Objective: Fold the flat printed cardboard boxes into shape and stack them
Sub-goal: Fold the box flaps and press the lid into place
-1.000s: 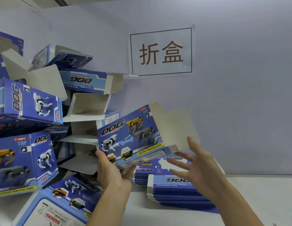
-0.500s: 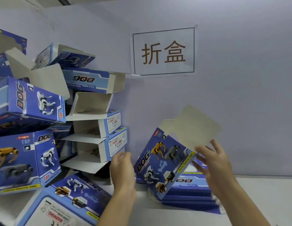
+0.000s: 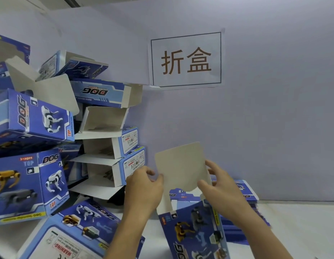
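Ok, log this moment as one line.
stage: folding | box: upright, top flap raised | left hand: grips flap edge | right hand: grips flap | flat stack: behind | folded pile: left

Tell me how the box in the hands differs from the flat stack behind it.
The held box stands upright, opened into shape, its plain flap raised; the flat stack lies unfolded on the table. The held box is in both hands' grip, left hand and right hand; the stack is untouched. Both share the blue dog print.
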`<act>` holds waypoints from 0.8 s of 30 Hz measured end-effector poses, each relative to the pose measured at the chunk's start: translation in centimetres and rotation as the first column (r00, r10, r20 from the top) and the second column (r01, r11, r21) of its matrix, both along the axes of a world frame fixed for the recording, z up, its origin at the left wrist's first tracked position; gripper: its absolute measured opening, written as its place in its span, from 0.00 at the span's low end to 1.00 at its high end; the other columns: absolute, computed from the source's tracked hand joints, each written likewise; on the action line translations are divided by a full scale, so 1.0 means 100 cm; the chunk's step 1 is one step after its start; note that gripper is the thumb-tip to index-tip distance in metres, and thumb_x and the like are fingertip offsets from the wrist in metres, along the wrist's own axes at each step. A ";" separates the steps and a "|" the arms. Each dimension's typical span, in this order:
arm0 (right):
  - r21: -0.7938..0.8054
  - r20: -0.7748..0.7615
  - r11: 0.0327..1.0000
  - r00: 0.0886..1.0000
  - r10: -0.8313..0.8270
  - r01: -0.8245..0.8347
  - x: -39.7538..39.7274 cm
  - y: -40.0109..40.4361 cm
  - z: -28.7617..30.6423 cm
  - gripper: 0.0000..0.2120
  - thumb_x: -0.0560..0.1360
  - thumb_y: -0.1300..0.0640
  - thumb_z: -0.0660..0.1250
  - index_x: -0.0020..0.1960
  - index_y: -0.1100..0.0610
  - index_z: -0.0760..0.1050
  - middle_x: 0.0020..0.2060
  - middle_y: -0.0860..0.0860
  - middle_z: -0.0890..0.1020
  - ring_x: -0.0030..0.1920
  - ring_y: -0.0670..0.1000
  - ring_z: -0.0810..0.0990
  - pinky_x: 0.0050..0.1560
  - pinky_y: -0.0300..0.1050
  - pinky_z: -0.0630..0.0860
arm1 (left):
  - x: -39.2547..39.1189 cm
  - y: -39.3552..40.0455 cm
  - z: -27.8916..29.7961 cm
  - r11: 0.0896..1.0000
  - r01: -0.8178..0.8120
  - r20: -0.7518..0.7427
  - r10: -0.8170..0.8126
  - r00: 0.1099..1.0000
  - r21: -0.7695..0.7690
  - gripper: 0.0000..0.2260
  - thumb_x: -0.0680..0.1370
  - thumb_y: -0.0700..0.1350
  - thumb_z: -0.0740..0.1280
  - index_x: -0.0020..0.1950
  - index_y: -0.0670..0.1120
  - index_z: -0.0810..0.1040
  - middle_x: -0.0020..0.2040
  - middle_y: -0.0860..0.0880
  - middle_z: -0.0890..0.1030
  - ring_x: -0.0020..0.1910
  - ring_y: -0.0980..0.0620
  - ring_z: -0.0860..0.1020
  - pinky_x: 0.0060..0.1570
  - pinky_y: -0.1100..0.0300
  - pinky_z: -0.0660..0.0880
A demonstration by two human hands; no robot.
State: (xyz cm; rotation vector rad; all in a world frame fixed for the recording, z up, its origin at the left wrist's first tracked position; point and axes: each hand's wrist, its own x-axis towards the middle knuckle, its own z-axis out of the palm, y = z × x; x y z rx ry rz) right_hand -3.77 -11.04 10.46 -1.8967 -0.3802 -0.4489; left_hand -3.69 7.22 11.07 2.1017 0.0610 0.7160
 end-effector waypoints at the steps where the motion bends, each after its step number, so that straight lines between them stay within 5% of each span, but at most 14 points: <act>1: 0.036 -0.002 0.999 1.000 -0.022 0.022 0.002 0.001 -0.001 0.19 0.79 0.59 0.63 0.53 0.31 0.68 0.50 0.34 0.76 0.41 0.46 0.83 0.41 0.46 0.83 | -0.001 0.000 0.000 1.000 -0.008 -0.002 0.008 1.000 -0.014 0.08 0.78 0.50 0.69 0.50 0.46 0.80 0.48 0.47 0.81 0.45 0.52 0.78 0.36 0.63 0.70; 3: 0.083 -0.014 0.995 0.998 -0.055 0.056 0.005 0.000 -0.001 0.12 0.81 0.53 0.61 0.56 0.34 0.69 0.51 0.34 0.76 0.46 0.45 0.81 0.48 0.52 0.82 | -0.004 -0.001 0.003 1.000 -0.026 0.001 0.026 1.000 0.014 0.09 0.77 0.52 0.70 0.43 0.47 0.80 0.41 0.49 0.81 0.40 0.54 0.78 0.34 0.63 0.72; 8: 0.071 -0.032 0.994 0.997 -0.077 0.079 0.008 -0.002 -0.002 0.11 0.84 0.52 0.55 0.59 0.39 0.71 0.51 0.35 0.77 0.50 0.36 0.75 0.41 0.34 0.71 | -0.008 -0.004 0.004 0.995 0.090 -0.195 -0.080 0.978 0.045 0.16 0.74 0.53 0.73 0.44 0.38 0.81 0.41 0.42 0.83 0.39 0.50 0.82 0.38 0.52 0.80; 12: 0.094 -0.115 0.986 0.985 -0.130 0.141 0.007 -0.014 0.003 0.16 0.81 0.54 0.63 0.67 0.46 0.69 0.52 0.46 0.79 0.50 0.46 0.79 0.41 0.42 0.74 | -0.003 0.002 0.003 0.988 0.135 -0.226 -0.150 0.963 -0.077 0.15 0.75 0.49 0.74 0.46 0.36 0.81 0.40 0.44 0.84 0.39 0.48 0.84 0.40 0.46 0.83; 18: 0.017 -0.077 0.950 0.947 -0.310 0.313 0.008 -0.021 0.000 0.08 0.77 0.48 0.68 0.51 0.50 0.74 0.40 0.50 0.80 0.38 0.48 0.79 0.34 0.42 0.71 | 0.009 0.006 -0.010 0.903 0.188 -0.291 -0.313 0.904 -0.386 0.18 0.78 0.53 0.71 0.41 0.38 0.78 0.27 0.48 0.82 0.24 0.52 0.81 0.25 0.60 0.76; 24: 0.161 -0.185 0.930 0.936 -0.301 0.330 0.022 -0.037 -0.011 0.09 0.78 0.58 0.66 0.40 0.60 0.76 0.38 0.57 0.81 0.34 0.54 0.78 0.34 0.48 0.74 | 0.017 -0.001 -0.026 0.818 0.260 -0.264 -0.439 0.859 -0.513 0.19 0.81 0.54 0.65 0.40 0.40 0.79 0.26 0.47 0.77 0.21 0.53 0.72 0.21 0.64 0.66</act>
